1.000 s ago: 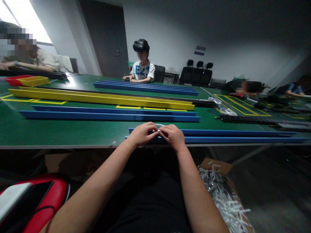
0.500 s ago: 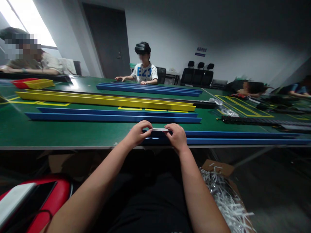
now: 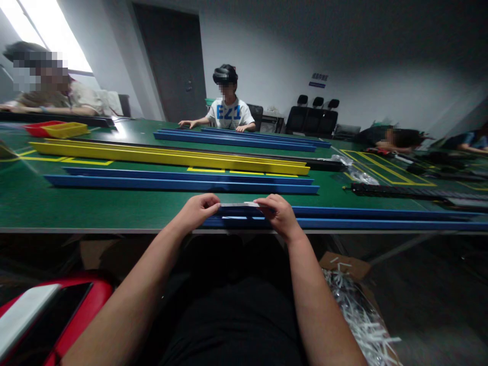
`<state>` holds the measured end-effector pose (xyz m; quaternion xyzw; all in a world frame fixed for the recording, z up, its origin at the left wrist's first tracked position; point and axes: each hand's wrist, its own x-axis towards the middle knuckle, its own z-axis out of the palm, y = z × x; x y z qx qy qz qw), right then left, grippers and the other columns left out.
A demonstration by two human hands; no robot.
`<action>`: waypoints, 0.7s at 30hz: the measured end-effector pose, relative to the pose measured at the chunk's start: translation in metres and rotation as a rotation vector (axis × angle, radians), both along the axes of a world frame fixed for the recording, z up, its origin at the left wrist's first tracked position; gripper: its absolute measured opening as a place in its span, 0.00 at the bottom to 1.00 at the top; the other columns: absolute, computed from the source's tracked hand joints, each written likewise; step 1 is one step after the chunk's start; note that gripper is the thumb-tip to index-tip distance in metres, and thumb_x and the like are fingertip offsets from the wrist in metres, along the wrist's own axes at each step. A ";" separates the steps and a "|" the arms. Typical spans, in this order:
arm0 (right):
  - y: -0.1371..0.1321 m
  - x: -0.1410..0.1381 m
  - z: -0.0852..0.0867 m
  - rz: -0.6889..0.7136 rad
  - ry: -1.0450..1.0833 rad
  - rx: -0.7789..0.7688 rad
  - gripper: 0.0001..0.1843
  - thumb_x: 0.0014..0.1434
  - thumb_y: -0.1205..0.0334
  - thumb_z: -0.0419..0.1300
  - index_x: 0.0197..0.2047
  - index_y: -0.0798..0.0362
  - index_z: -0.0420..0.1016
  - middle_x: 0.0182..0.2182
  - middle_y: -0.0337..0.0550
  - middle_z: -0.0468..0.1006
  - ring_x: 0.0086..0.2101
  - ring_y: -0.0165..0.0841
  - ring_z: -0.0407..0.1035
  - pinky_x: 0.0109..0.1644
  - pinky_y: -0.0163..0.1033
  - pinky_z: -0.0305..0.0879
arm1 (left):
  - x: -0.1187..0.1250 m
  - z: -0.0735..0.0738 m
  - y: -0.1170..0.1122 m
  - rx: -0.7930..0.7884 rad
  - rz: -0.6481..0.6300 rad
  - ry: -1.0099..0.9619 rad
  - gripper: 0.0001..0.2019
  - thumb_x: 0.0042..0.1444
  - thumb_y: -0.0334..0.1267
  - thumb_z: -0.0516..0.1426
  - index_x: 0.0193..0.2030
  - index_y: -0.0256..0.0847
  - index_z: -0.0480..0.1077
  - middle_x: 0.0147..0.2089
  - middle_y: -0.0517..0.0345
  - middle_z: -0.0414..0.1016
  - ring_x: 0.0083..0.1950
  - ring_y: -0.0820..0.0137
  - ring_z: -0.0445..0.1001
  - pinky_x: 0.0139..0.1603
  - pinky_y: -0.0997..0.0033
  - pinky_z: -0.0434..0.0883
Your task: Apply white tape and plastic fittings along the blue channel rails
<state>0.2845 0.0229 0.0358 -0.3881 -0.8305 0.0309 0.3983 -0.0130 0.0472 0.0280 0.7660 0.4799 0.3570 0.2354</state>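
Observation:
Between my two hands a thin white strip stretches level above the near blue rail. My left hand pinches its left end between thumb and fingers. The right end sits in the closed fingers of my right hand. Below the strip, the blue rail lies along the table's front edge, partly hidden by both hands. Just beyond my hands lies another pair of blue rails.
Yellow rails and more blue rails lie farther back on the green table. Red and yellow trays stand at left. A box of white paper strips is below right. Other people sit around the table.
My left hand has moved left, away from the right one, so a longer stretch of the white strip shows between them. My right hand has hardly moved.

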 end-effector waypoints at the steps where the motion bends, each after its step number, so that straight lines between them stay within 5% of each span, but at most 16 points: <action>1: -0.001 -0.001 0.003 0.000 -0.040 -0.005 0.15 0.67 0.59 0.55 0.53 0.45 0.78 0.36 0.42 0.75 0.37 0.31 0.68 0.43 0.35 0.63 | -0.002 -0.002 0.001 -0.013 0.003 -0.008 0.16 0.57 0.51 0.56 0.34 0.38 0.73 0.26 0.63 0.69 0.29 0.74 0.64 0.29 0.74 0.60; 7: -0.003 -0.003 0.021 -0.071 -0.322 0.054 0.20 0.69 0.61 0.51 0.61 0.36 0.71 0.33 0.37 0.68 0.30 0.25 0.60 0.36 0.31 0.55 | -0.009 -0.010 0.006 -0.067 0.003 -0.087 0.16 0.56 0.51 0.57 0.33 0.38 0.73 0.27 0.62 0.70 0.29 0.73 0.65 0.30 0.74 0.61; 15: -0.010 -0.015 0.081 0.027 -0.796 -0.041 0.18 0.68 0.59 0.53 0.56 0.35 0.75 0.34 0.39 0.72 0.27 0.25 0.63 0.29 0.33 0.48 | -0.016 -0.014 0.008 -0.074 0.030 -0.080 0.16 0.56 0.51 0.57 0.33 0.39 0.71 0.27 0.63 0.68 0.29 0.74 0.64 0.30 0.75 0.60; 21: 0.001 -0.034 0.081 0.054 -1.057 -0.130 0.21 0.64 0.62 0.54 0.57 0.34 0.75 0.37 0.43 0.79 0.34 0.33 0.74 0.32 0.33 0.57 | -0.027 -0.020 0.013 -0.072 0.013 0.004 0.15 0.56 0.51 0.57 0.32 0.40 0.72 0.26 0.64 0.69 0.28 0.74 0.64 0.30 0.75 0.60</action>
